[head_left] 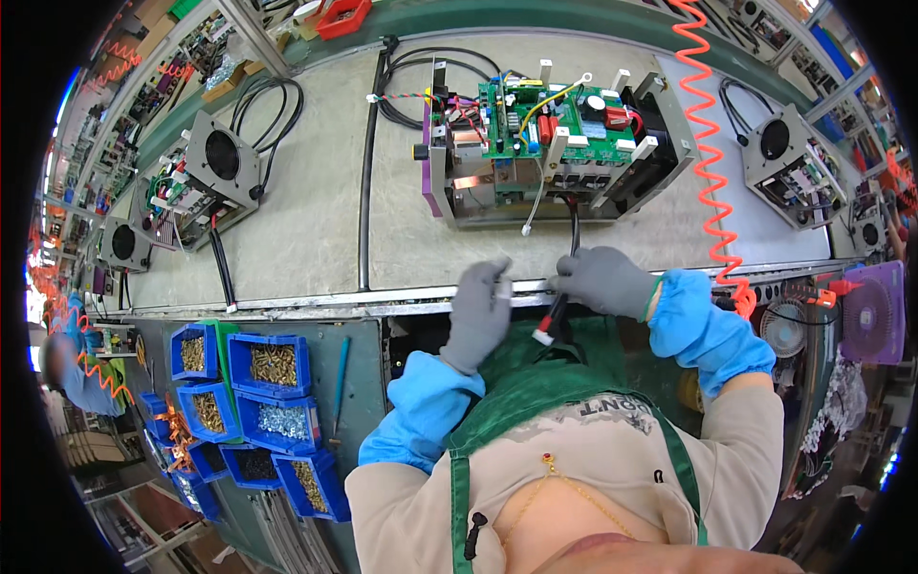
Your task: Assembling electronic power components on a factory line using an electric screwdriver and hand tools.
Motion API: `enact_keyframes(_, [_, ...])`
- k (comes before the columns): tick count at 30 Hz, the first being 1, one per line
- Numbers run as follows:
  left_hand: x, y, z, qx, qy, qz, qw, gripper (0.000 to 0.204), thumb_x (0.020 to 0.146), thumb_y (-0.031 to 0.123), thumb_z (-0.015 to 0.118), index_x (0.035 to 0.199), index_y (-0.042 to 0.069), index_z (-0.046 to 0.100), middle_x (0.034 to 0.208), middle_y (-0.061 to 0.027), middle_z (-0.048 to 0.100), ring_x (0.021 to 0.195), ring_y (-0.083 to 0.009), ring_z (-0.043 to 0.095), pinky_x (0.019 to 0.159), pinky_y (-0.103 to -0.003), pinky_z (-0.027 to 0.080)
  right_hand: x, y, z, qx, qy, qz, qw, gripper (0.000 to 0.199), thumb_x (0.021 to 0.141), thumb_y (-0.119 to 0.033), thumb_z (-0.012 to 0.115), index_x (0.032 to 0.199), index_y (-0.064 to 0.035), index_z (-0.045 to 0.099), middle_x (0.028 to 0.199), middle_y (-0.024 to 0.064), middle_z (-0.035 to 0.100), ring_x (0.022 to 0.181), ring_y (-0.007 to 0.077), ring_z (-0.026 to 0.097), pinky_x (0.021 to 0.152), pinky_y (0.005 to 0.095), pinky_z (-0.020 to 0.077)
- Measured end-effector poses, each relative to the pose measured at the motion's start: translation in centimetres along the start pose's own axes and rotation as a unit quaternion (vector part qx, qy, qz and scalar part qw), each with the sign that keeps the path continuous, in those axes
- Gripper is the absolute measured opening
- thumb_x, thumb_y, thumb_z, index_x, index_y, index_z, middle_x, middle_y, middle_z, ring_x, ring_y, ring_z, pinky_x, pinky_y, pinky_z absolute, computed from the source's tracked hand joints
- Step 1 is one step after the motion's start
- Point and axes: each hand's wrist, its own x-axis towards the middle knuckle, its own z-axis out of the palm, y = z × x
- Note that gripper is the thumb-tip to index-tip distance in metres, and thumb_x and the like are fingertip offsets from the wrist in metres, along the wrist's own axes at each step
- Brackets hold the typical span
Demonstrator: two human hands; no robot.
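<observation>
My right hand [604, 281], in a grey glove, has its fingers closed on a black cable [575, 230]. This cable comes out of the front of an open metal-framed unit and hangs over the bench edge. Its lower end [545, 332] shows red and white in front of my green apron. My left hand [478, 314], also gloved in grey, is to the left of the cable and apart from it. Its fingers are bent together, with a small pale spot at the tips; what they hold, if anything, is too small to name. The unit's green circuit board [564, 120] faces up, with wires and white standoffs.
Similar units with fans stand left [222, 158] and right [776, 143] on the bench. An orange coiled hose [706, 143] hangs right of the middle unit. Blue bins [273, 364] of screws and small parts, and a teal screwdriver [340, 383], lie lower left. Purple fan [872, 311] at right.
</observation>
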Motion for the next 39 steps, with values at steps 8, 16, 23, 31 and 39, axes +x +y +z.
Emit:
enact_keyframes(8, [2.6, 5.4, -6.4, -0.238, -0.123, -0.075, 0.961, 0.042, 0.091, 0.028, 0.057, 0.119, -0.003, 0.055, 0.095, -0.0063, 0.060, 0.078, -0.0084, 0.052, 0.072, -0.024, 0.043, 1.5, 0.5, -4.3, 0.152, 0.206, 0.029, 0.966, 0.042, 0.081, -0.025, 0.068, 0.121, -0.0173, 0.057, 0.101, 0.0082, 0.060, 0.084, 0.0286, 0.062, 0.068, 0.0397, 0.0510])
enact_keyframes(16, [7.0, 7.8, -6.8, -0.174, -0.106, -0.089, 0.975, 0.029, 0.082, 0.005, 0.062, 0.111, 0.000, 0.060, 0.091, -0.0045, 0.062, 0.071, -0.0064, 0.053, 0.064, -0.022, 0.045, 3.2, 2.1, -4.4, 0.046, 0.377, -0.004, 0.925, 0.031, 0.075, -0.019, 0.071, 0.103, -0.0126, 0.060, 0.085, 0.0059, 0.060, 0.074, 0.0255, 0.062, 0.060, 0.0366, 0.0502])
enact_keyframes(23, [12.1, 9.3, -5.8, -0.382, -0.098, -0.125, 0.910, 0.032, 0.084, 0.009, 0.063, 0.114, 0.001, 0.059, 0.092, -0.0041, 0.058, 0.084, -0.0120, 0.057, 0.069, -0.027, 0.049, 3.0, 1.2, -10.0, 0.056, 0.456, 0.012, 0.888, 0.033, 0.075, -0.011, 0.069, 0.107, -0.0129, 0.061, 0.089, 0.0086, 0.063, 0.078, 0.0270, 0.064, 0.063, 0.0371, 0.0509])
enact_keyframes(31, [13.5, 8.3, -4.1, -0.219, -0.045, -0.033, 0.974, 0.019, 0.087, 0.021, 0.065, 0.095, 0.003, 0.064, 0.073, -0.0024, 0.058, 0.071, -0.0116, 0.058, 0.060, -0.027, 0.046, 3.3, 2.9, -12.2, 0.372, 0.290, 0.086, 0.878, 0.019, 0.084, -0.008, 0.064, 0.103, -0.0062, 0.059, 0.082, 0.0126, 0.064, 0.072, 0.0246, 0.065, 0.063, 0.0328, 0.0494])
enact_keyframes(39, [10.3, 5.6, 2.0, -0.834, -0.088, -0.289, 0.462, 0.025, 0.093, 0.031, 0.059, 0.106, 0.010, 0.054, 0.083, 0.0009, 0.053, 0.066, -0.0063, 0.045, 0.056, -0.019, 0.039, 3.3, 2.8, -12.4, 0.417, 0.285, 0.081, 0.859, 0.013, 0.084, -0.005, 0.060, 0.096, -0.0012, 0.061, 0.080, 0.0083, 0.064, 0.071, 0.0119, 0.061, 0.064, 0.0287, 0.0493])
